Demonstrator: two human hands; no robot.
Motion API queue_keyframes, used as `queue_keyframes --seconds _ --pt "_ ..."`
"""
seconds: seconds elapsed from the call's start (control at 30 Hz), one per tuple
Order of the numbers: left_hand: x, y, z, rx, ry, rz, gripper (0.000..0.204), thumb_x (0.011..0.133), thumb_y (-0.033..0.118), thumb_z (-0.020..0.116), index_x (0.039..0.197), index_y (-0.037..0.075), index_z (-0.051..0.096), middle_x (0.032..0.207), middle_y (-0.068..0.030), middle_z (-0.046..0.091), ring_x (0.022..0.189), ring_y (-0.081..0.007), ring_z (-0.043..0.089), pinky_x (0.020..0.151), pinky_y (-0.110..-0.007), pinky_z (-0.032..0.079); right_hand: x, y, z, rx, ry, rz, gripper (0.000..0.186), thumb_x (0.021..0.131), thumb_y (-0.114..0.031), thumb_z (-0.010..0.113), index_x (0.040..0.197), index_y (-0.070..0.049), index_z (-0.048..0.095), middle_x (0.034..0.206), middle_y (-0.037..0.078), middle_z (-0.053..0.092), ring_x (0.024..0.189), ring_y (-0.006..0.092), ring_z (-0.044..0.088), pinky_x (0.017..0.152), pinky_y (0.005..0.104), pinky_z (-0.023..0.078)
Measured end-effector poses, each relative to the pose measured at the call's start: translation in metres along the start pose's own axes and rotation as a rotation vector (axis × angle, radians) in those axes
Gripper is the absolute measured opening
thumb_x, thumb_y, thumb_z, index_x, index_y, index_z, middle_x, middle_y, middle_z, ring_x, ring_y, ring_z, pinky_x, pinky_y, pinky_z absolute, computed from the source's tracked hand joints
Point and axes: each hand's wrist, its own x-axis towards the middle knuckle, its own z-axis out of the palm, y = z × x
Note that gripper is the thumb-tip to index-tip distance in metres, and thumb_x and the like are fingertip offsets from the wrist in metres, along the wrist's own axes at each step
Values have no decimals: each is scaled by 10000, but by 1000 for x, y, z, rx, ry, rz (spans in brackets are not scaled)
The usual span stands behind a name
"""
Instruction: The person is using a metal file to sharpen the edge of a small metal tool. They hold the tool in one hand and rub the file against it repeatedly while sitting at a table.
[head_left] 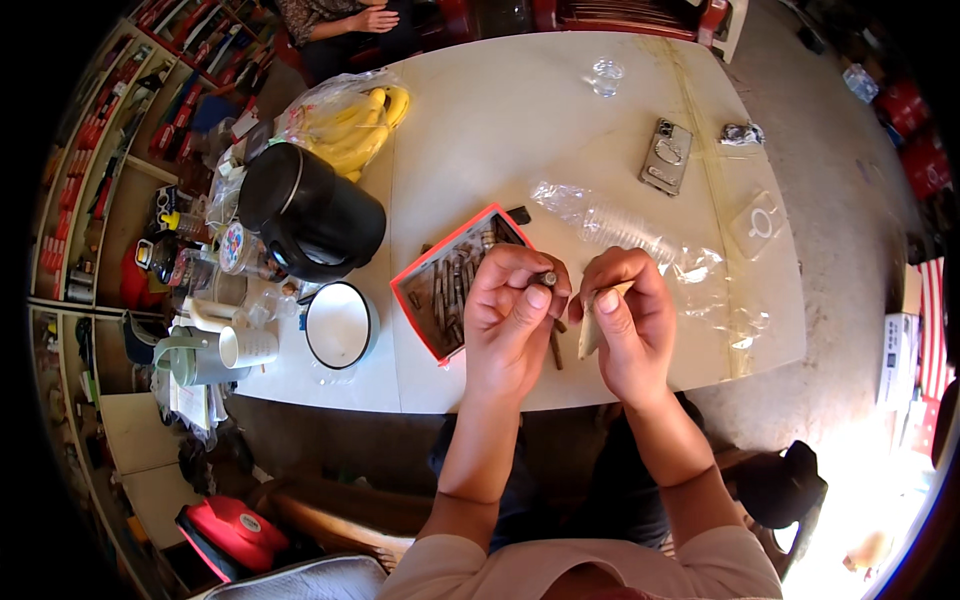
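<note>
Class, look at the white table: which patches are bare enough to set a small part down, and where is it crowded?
Free: the middle of the white table, between the bunch of yellow bananas in a clear bag and the small clear glass; also the strip between that glass and the grey phone case. Crowded: the left edge around the black cylindrical jug and white enamel bowl.

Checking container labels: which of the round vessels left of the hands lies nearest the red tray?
The white enamel bowl with a dark rim, just left of the red tray; the black jug and white cup sit farther away.
</note>
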Motion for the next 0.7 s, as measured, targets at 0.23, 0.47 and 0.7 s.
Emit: queue_keyframes --seconds 0.23,0.47,0.7 --pt "-5 -2 15 202 54 69 223 839 108 664 988 16 525 917 -100 541 764 -162 484 657 -263 372 10 0 -12 1282 -78 455 219 953 -299 531 888 -118 426 773 -35 362 601 40 342 473 166 334" --pt "-8 1 25 283 50 15 169 795 22 683 940 -35 619 966 -112 567 847 -177 563 782 -286 467 12 -2 -10 1426 -68 458 171 953 -239 531 905 -102 441 786 -25 397 601 48 388 454 158 375" --pt "-7 4 14 283 11 27 235 796 -106 622 1028 -69 609 1041 -115 595 914 -166 592 813 -265 484 11 -13 -8 716 -58 379 246 878 -218 655 952 -85 462 803 -25 396 634 45 368 554 184 355"
